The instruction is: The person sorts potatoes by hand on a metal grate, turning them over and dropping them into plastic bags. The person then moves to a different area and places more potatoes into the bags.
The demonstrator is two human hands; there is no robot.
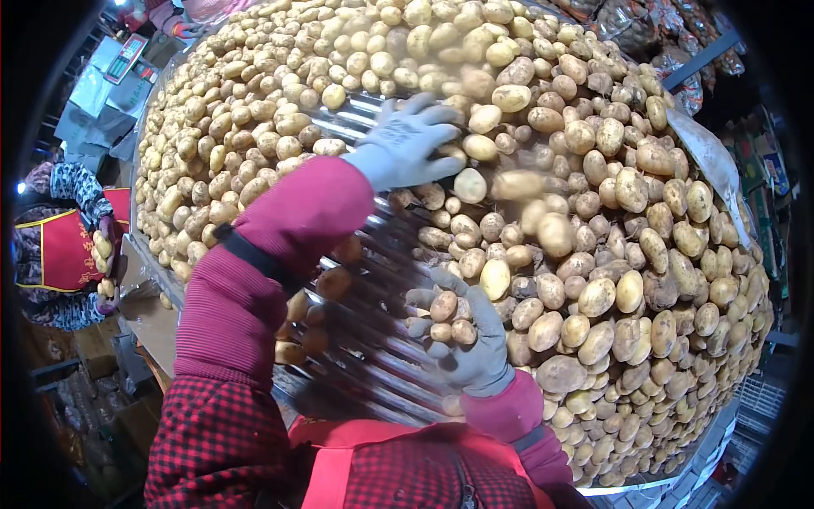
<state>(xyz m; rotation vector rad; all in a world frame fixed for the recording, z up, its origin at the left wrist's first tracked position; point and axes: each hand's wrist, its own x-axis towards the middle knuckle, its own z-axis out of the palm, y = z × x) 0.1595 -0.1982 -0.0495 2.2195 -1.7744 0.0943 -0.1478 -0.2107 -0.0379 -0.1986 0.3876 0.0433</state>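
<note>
A large heap of potatoes [593,297] covers a table with metal slats [373,339] showing in its middle. My left hand [407,142], in a grey glove, lies over the potatoes at the top of the slats with its fingers spread and palm down. No potato shows in its grip. My right hand [475,343], also gloved, is lower and to the right, palm up, with fingers curled around several small potatoes [452,318]. Some potatoes between and beyond the hands are blurred by motion.
A co-worker in a red apron [68,250] holds potatoes at the far left. A scale display [127,58] and boxes [93,93] are at the upper left. A white scoop-like piece [710,157] rests on the heap's right side. Bagged goods [632,25] lie at the top right.
</note>
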